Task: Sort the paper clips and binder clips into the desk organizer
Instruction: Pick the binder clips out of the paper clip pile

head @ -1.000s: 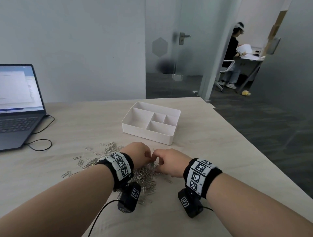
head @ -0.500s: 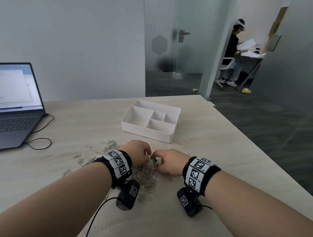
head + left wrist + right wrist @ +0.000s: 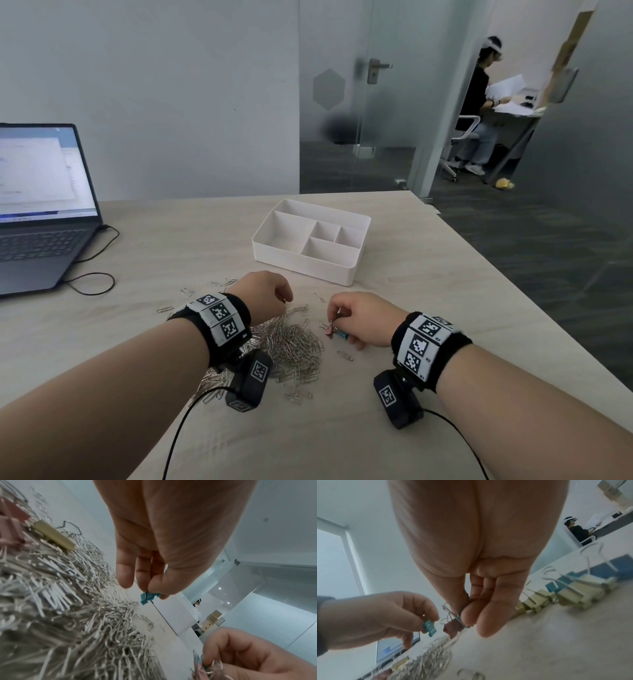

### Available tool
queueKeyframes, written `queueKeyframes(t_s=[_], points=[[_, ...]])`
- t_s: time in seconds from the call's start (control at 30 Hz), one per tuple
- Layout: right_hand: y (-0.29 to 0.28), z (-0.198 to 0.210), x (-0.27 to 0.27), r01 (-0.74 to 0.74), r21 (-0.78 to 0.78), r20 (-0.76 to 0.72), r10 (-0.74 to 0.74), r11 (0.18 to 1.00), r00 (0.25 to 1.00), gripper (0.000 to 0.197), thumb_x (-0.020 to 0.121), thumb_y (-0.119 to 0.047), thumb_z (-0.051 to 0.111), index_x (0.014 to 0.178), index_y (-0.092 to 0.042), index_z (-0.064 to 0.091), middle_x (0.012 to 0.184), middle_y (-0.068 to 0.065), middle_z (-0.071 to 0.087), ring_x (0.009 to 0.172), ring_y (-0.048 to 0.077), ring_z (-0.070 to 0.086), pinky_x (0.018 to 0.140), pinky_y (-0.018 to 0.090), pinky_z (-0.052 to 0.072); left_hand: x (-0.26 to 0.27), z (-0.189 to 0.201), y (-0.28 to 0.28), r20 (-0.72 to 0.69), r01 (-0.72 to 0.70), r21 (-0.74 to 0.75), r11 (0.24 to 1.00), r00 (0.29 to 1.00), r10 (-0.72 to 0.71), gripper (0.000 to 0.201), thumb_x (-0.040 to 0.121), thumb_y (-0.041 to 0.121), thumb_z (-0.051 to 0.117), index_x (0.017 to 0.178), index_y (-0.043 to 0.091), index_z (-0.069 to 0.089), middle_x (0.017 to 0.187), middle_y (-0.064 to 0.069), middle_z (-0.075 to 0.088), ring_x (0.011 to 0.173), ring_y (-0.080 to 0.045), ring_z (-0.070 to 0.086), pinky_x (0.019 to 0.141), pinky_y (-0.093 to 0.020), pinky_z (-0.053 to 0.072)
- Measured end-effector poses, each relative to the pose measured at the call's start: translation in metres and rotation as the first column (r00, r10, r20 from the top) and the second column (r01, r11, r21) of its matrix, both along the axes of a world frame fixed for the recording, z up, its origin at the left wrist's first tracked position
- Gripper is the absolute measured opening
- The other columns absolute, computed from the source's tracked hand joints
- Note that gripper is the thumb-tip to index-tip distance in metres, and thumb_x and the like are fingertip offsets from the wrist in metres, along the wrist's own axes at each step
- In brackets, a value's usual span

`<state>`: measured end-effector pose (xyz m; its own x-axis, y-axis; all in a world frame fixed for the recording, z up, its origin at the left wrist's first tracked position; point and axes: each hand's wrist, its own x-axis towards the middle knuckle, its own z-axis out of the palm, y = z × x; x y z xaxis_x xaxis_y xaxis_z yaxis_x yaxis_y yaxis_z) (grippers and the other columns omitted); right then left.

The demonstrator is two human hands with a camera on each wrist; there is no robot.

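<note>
While both forearms reach in from the near edge of the pale wood-grain counter point(image 3: 394, 240), the left hand point(image 3: 265, 294) hangs over a heap of silver wire paper clips point(image 3: 294, 346) with its thumb and fingers pinched on a small teal binder clip point(image 3: 148, 597), held just above the heap. Just to the right of the heap, the right hand point(image 3: 363, 322) curls its fingertips around a small bunch of binder clips point(image 3: 455, 619), one pink and one teal-edged, their wire handles sticking out toward the left hand; the two hands are near each other but apart. The right wrist view shows a row of cream, teal and blue binder clips point(image 3: 570, 595) lying on the counter beside the right hand, and the left wrist view shows a gold binder clip point(image 3: 53, 535) and pink ones resting in the heap. Farther back, toward the middle of the counter, stands the white plastic desk organizer point(image 3: 308, 267) with its five compartments. At the far left edge sits an open grey laptop point(image 3: 37, 219), its black cable point(image 3: 92, 274) looping on the counter.
</note>
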<state>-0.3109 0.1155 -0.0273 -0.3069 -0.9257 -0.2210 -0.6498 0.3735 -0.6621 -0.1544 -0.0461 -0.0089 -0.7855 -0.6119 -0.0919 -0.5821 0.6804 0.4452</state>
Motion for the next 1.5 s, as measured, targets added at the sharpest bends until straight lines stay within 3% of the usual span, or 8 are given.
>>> queueKeyframes(t_s=[0.1,0.27,0.4,0.5,0.8,1.03,1.3,1.5], points=[[0.01,0.008,-0.01,0.087,-0.024,0.065,-0.085,0.996,0.994,0.014,0.092,-0.01,0.052,0.091,-0.019,0.062,0.074,0.003,0.062,0.055,0.02,0.064,0.05,0.027,0.054,-0.002,0.004,0.005,-0.039,-0.001,0.043,0.999,0.999,0.003,0.027,0.079,0.006,0.058,0.088,0.028,0.072,0.08,0.014,0.065,0.073,-0.009,0.061,0.073,-0.024,0.052],[0.036,0.016,-0.041,0.241,-0.047,0.037,-0.239,0.97,0.97,0.011,0.092,-0.01,0.055,0.092,-0.017,0.063,0.072,0.004,0.062,0.057,0.021,0.064,0.056,0.042,0.057,-0.022,0.004,0.026,-0.105,0.041,0.152,0.988,0.994,-0.025,0.028,0.081,0.002,0.056,0.088,0.023,0.072,0.085,0.008,0.072,0.062,-0.008,0.064,0.052,-0.022,0.052],[0.055,0.019,-0.056,0.325,-0.054,-0.038,-0.327,0.944,0.944,0.01,0.093,-0.008,0.053,0.094,-0.013,0.062,0.077,0.005,0.061,0.056,0.016,0.061,0.051,0.031,0.054,-0.047,-0.001,0.049,-0.155,0.075,0.19,0.979,0.987,-0.046,0.014,0.08,0.014,0.071,0.089,0.025,0.073,0.081,0.011,0.069,0.062,-0.003,0.058,0.052,-0.017,0.044],[0.063,0.014,-0.061,0.35,-0.031,-0.072,-0.352,0.936,0.933,0.012,0.091,-0.011,0.052,0.091,-0.018,0.061,0.077,0.009,0.064,0.058,0.021,0.061,0.056,0.036,0.053,-0.062,-0.01,0.069,-0.125,0.088,0.196,0.977,0.99,-0.064,0.013,0.08,0.019,0.074,0.092,0.024,0.075,0.082,0.011,0.068,0.069,-0.006,0.06,0.054,-0.017,0.043],[0.061,0.003,-0.056,0.367,-0.022,-0.06,-0.367,0.93,0.928,0.011,0.095,-0.015,0.053,0.097,-0.02,0.063,0.082,0.004,0.061,0.06,0.015,0.062,0.049,0.025,0.049,-0.067,-0.023,0.088,-0.039,0.117,0.17,0.978,0.993,-0.112,0.022,0.084,0.019,0.064,0.104,0.024,0.073,0.104,0.005,0.072,0.082,-0.017,0.067,0.068,-0.023,0.05],[0.054,0.014,-0.053,0.4,-0.163,-0.068,-0.414,0.902,0.908,0.013,0.096,-0.021,0.053,0.098,-0.024,0.066,0.085,0.001,0.065,0.063,0.013,0.063,0.053,0.026,0.048,-0.021,-0.006,0.039,-0.152,0.03,0.182,0.983,0.988,-0.002,0.01,0.085,0.024,0.065,0.092,0.028,0.071,0.078,0.01,0.072,0.07,-0.007,0.069,0.059,-0.021,0.05],[-0.006,0.028,0.016,0.136,-0.204,-0.06,-0.151,0.969,0.987,0.015,0.093,-0.032,0.06,0.087,-0.021,0.068,0.077,-0.004,0.066,0.056,0.009,0.056,0.061,0.028,0.05,0.075,0.008,-0.028,-0.136,-0.222,0.067,0.973,0.964,0.23,0.009,0.087,0.031,0.064,0.082,0.029,0.072,0.077,0.012,0.069,0.072,-0.009,0.065,0.067,-0.024,0.049],[-0.05,0.025,0.068,-0.075,-0.133,-0.137,0.057,0.988,0.989,0.017,0.093,-0.04,0.059,0.087,-0.027,0.067,0.079,-0.008,0.067,0.063,0.007,0.058,0.066,0.031,0.052,0.147,0.007,-0.071,-0.039,-0.396,-0.074,0.915,0.918,0.394,0.011,0.086,0.035,0.062,0.092,0.03,0.07,0.097,0.007,0.07,0.089,-0.017,0.063,0.078,-0.028,0.049]])
